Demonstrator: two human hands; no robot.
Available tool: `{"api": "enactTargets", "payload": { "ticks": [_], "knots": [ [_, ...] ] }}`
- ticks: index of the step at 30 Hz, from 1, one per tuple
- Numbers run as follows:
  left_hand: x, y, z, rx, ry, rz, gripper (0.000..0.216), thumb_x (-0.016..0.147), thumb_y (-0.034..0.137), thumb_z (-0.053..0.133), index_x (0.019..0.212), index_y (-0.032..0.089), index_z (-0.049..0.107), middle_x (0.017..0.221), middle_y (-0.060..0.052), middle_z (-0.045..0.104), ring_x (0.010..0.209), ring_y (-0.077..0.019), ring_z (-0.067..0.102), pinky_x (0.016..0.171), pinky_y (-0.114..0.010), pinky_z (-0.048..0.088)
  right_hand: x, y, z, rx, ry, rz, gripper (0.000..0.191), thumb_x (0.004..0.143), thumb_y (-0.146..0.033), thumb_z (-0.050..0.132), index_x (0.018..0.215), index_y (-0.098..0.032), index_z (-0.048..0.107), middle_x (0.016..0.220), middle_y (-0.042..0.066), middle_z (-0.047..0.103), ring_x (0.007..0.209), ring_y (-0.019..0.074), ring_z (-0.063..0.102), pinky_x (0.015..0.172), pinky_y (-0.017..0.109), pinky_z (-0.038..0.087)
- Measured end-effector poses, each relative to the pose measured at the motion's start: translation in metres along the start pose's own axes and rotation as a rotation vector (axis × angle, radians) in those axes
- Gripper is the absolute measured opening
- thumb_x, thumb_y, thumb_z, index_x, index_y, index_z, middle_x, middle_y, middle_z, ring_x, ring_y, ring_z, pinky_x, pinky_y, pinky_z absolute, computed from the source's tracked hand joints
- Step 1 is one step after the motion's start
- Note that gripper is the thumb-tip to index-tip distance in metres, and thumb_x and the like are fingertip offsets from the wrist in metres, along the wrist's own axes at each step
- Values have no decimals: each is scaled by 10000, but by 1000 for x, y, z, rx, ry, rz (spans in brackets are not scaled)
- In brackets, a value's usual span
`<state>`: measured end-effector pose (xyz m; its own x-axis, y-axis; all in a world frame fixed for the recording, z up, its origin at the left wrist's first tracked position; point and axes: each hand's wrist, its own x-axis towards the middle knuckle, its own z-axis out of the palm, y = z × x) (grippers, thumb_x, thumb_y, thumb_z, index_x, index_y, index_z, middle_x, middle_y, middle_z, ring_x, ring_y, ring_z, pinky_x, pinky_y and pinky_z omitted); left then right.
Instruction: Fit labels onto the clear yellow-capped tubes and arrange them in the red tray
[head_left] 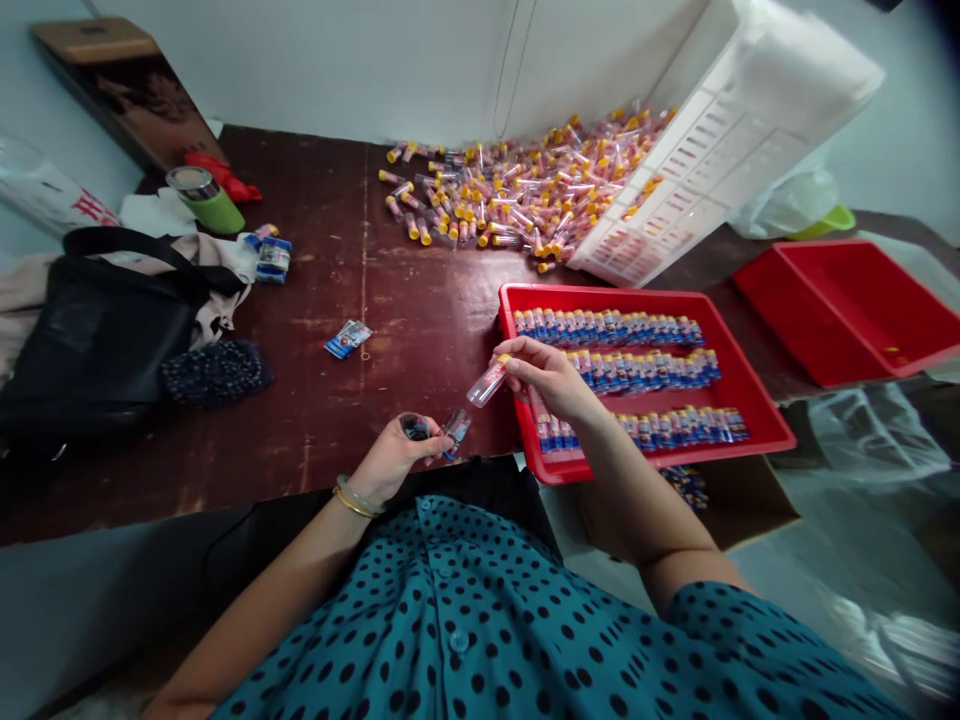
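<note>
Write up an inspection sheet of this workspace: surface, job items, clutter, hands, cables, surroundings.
Surface: dark red-brown table, scuffed.
Job's things: capped tube; blue-edged clear piece; loose tubes heaped by a tilted white basket; red tray holding three rows of blue-wrapped tubes.
Clutter: black bag, green container, flat printed pieces.
Hands: right hand holds the capped tube; left hand pinches the blue-edged clear piece and has a dark item, unclear.
Cables: thin loop on the wall; whether a cable, cannot tell.
Surroundings: second red tray at right, cardboard box below the red tray.
</note>
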<state>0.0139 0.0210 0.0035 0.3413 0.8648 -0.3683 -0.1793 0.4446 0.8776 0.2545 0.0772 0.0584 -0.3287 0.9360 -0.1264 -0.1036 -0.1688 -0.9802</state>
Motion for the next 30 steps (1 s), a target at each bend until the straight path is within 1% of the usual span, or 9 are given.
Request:
{"api": "enactTargets", "payload": {
  "ticks": [5,9,13,16,18,20,24,26,30],
  "knots": [
    [0,5,1,16,-39,4,241,636,259,843,611,147,631,564,29,591,512,-87,476,521,-222,382,-1,-1,7,-20,-54,39,263,821,-360,721,1010,-196,640,711,-35,567,500,50,445,420,162,338],
    [-1,8,4,0,-26,6,244,613,252,853,597,158,628,563,35,586,519,-97,496,539,-230,400,-3,-2,11,-127,-99,17,260,808,-339,729,995,-178,647,748,-26,588,507,45,437,443,168,353],
    [0,6,13,37,18,23,219,621,284,849,652,158,673,637,17,631,588,-122,551,606,-245,445,-6,2,14,-189,-53,-82,271,807,-319,726,1021,-193,617,914,14,635,740,102,576,649,207,477],
    [1,0,20,43,30,18,252,691,343,807,845,163,718,698,0,673,644,-150,596,662,-269,478,-10,12,18,-236,40,-126,231,806,-334,724,940,-187,607,926,24,645,821,130,602,744,246,496],
    [3,-4,23,-10,18,-6,286,739,363,774,933,164,709,702,-5,681,646,-153,608,666,-276,487,-13,24,22,-274,96,-116,210,819,-356,706,882,-177,617,896,24,655,787,128,604,741,251,497],
    [4,-7,25,-106,-3,-62,285,758,361,764,952,163,701,728,-14,692,653,-149,620,668,-276,496,-20,36,27,-287,135,-85,222,830,-381,690,880,-173,631,875,25,663,757,128,611,724,255,505],
    [6,-6,28,-297,-67,-142,287,745,356,783,943,161,713,807,-29,708,700,-142,637,697,-270,517,-36,54,42,-184,76,42,306,817,-419,700,1015,-196,628,821,10,668,670,142,640,638,272,542],
    [6,-3,31,-343,-65,-140,302,718,358,808,928,162,719,804,-26,710,703,-141,640,716,-276,529,-43,56,49,-132,58,39,324,805,-406,718,1045,-210,625,885,16,677,656,138,642,628,276,558],
    [5,2,35,-350,-55,-141,309,702,343,824,928,159,721,809,-26,715,710,-144,650,750,-287,541,-49,53,54,-91,89,-29,259,800,-388,725,970,-206,652,1134,54,648,731,136,647,667,275,583]
  ]
}}
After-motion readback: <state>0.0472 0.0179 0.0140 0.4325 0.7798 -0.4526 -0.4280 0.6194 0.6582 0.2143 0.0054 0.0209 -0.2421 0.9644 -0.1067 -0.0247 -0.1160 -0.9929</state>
